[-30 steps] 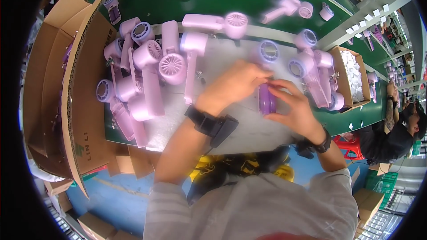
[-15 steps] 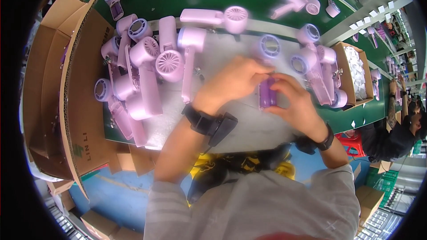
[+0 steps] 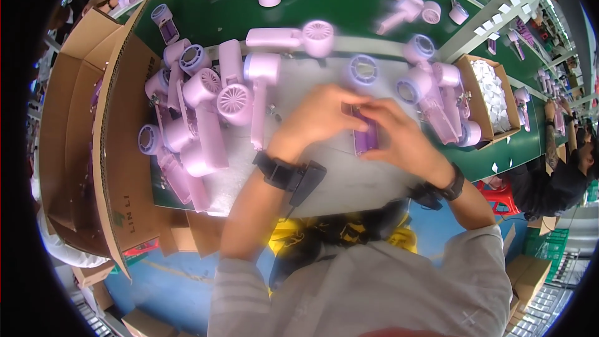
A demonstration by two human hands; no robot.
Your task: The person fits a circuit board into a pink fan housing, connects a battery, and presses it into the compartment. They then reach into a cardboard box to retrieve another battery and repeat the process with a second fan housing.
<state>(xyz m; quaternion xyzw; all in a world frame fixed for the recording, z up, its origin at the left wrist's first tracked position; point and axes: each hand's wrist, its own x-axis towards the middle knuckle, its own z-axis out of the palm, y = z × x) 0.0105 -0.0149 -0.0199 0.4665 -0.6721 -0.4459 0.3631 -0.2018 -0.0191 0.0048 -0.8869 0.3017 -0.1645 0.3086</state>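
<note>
A lilac handheld fan point(image 3: 363, 72) is in front of me over the grey work mat, its round head pointing away and its purple inner handle point(image 3: 367, 138) facing up. My left hand point(image 3: 321, 115) pinches at the neck end of the handle, fingertips partly hidden behind the knuckles. My right hand point(image 3: 405, 137) grips the handle from the right, thumb at its lower end and fingers at its upper end. Any small part between the fingertips is too hidden to make out. Just beyond lies another lilac fan point(image 3: 318, 39).
Several lilac fans point(image 3: 234, 105) are piled on the left of the mat beside a tall cardboard box point(image 3: 128, 150). More fans point(image 3: 432, 81) lie on the right, by a small carton point(image 3: 463, 65) of white pieces. A person point(image 3: 555, 178) sits further right.
The whole view has shifted slightly, with the fans now lower and further left. Both hands stay on the held fan, and its purple handle now looks darker and more tilted.
</note>
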